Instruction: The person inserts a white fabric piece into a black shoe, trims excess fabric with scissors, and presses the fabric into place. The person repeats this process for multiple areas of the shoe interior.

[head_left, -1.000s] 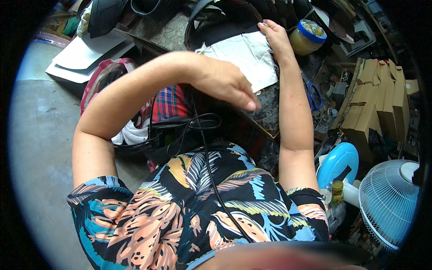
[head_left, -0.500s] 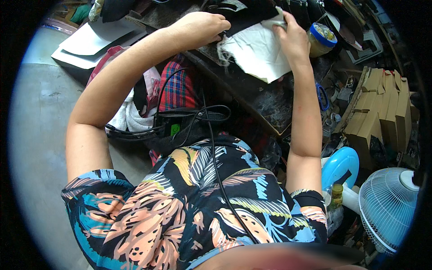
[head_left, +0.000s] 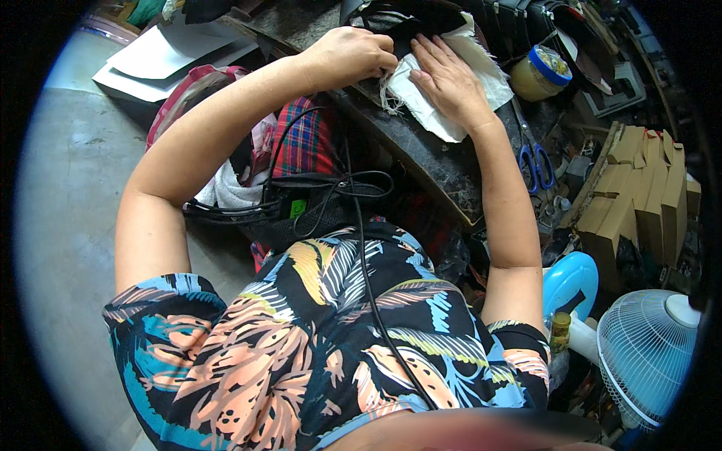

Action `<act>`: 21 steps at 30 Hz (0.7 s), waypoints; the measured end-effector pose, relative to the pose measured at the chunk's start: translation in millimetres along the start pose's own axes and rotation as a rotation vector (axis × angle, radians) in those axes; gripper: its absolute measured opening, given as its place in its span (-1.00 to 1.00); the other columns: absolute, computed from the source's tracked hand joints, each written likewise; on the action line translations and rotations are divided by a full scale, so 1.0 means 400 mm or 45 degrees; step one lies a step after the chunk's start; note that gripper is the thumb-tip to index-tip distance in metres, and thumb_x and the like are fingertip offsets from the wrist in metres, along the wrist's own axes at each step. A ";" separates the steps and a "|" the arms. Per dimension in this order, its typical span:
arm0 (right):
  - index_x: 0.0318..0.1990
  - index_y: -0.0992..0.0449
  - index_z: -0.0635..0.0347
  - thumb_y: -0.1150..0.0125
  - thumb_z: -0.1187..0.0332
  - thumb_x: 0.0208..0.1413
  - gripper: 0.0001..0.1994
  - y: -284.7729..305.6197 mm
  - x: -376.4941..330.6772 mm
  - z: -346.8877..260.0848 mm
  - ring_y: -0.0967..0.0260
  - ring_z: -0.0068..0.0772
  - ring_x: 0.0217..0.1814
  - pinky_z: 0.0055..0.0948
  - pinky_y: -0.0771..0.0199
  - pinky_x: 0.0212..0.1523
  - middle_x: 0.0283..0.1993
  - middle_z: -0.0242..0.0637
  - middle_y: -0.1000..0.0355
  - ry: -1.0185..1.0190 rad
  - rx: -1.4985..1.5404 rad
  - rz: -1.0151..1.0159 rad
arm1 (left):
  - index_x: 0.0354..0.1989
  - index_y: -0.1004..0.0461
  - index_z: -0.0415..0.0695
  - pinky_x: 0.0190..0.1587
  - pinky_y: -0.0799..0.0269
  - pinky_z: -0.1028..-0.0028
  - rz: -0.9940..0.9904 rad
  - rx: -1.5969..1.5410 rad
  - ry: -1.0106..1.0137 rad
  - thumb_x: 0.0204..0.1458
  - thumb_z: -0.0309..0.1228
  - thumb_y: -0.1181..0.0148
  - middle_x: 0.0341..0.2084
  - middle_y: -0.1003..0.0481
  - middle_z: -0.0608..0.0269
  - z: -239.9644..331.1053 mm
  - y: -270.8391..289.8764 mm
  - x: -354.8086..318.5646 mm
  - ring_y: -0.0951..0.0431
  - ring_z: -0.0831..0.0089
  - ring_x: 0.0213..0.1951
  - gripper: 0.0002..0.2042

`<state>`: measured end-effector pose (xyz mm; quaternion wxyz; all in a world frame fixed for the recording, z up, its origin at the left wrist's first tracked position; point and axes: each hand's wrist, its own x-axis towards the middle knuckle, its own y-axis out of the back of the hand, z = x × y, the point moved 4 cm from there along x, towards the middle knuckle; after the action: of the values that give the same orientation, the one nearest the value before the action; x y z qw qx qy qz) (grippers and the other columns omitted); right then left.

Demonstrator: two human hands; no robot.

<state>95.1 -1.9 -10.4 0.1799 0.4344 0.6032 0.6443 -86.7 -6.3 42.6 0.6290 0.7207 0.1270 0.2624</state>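
A white cloth (head_left: pixel 425 113) with frayed edges lies on the dark workbench, partly over or against a black sheet of material (head_left: pixel 410 21). My right hand (head_left: pixel 455 86) rests flat on the cloth, fingers stretched toward the black sheet. At the cloth's left edge, my left hand (head_left: pixel 350 56) is closed, its fingers curled together; what they pinch is hidden. Loose threads (head_left: pixel 391 101) hang below its fingertips. Blue-handled scissors (head_left: pixel 535 167) lie to the right of my right forearm.
Right of the cloth stands a jar with a blue lid (head_left: pixel 543 71). Folded cardboard boxes (head_left: pixel 628 195) and a white fan (head_left: pixel 650 353) are farther right. White sheets (head_left: pixel 169 56) lie at the far left. A black cable (head_left: pixel 366 278) runs down over my shirt.
My right hand has let go of the cloth's raised far edge and now lies flat on it. The cloth has flattened, and the scissors show more fully. My left hand has shifted slightly right.
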 end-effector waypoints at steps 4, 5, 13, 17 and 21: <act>0.39 -0.24 0.07 0.05 -0.05 0.30 -0.40 -0.006 -0.018 0.012 0.03 -0.13 0.54 -0.25 0.03 0.50 0.48 -0.18 -0.11 0.102 0.037 0.111 | -0.22 -0.56 -0.03 -0.14 -0.56 0.41 0.035 0.089 -0.069 -0.03 -0.49 -0.26 -0.23 -0.50 0.28 0.005 0.002 -0.012 -0.61 0.32 -0.15 -0.82; 0.39 -0.23 0.07 0.05 -0.06 0.30 -0.38 -0.008 -0.019 0.015 0.03 -0.13 0.54 -0.25 0.03 0.50 0.49 -0.18 -0.10 0.091 0.048 0.072 | -0.23 -0.56 -0.04 -0.13 -0.56 0.41 0.065 0.095 -0.087 -0.03 -0.49 -0.26 -0.23 -0.49 0.28 0.008 0.004 -0.015 -0.61 0.32 -0.15 -0.83; 0.43 -0.16 0.04 0.08 -0.25 0.22 -0.24 -0.005 -0.025 0.014 0.07 -0.10 0.56 -0.22 0.05 0.50 0.52 -0.18 -0.04 0.110 0.043 -0.009 | -0.23 -0.52 -0.10 -0.06 -0.51 0.28 0.098 -0.053 -0.070 -0.01 -0.41 -0.18 -0.01 -0.49 0.21 0.017 0.013 -0.024 -0.55 0.22 -0.10 -0.83; 0.46 -0.12 -0.03 0.15 -0.33 0.19 -0.19 0.023 -0.073 -0.017 0.14 -0.20 0.59 -0.15 0.15 0.55 0.55 -0.21 0.03 0.245 -0.094 -0.065 | -0.05 -0.47 -0.09 -0.03 -0.45 0.15 -0.248 -0.198 0.156 0.13 -0.28 0.01 -0.19 -0.55 0.00 -0.013 0.014 0.011 -0.53 0.08 -0.07 -0.72; 0.36 -0.31 -0.30 0.03 -0.23 0.19 -0.39 0.058 -0.132 -0.032 0.09 -0.23 0.58 -0.10 0.08 0.54 0.52 -0.42 -0.06 0.303 -0.069 -0.121 | -0.12 -0.46 -0.07 -0.24 -0.51 0.15 -0.112 -0.172 0.287 0.18 -0.37 -0.06 -0.39 -0.59 0.04 -0.013 0.013 0.095 -0.63 0.07 -0.31 -0.85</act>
<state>121.5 -54.5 -5.7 0.1490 0.3206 0.6227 0.6980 -58.8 16.8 56.3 0.6686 0.6365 0.2102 0.3219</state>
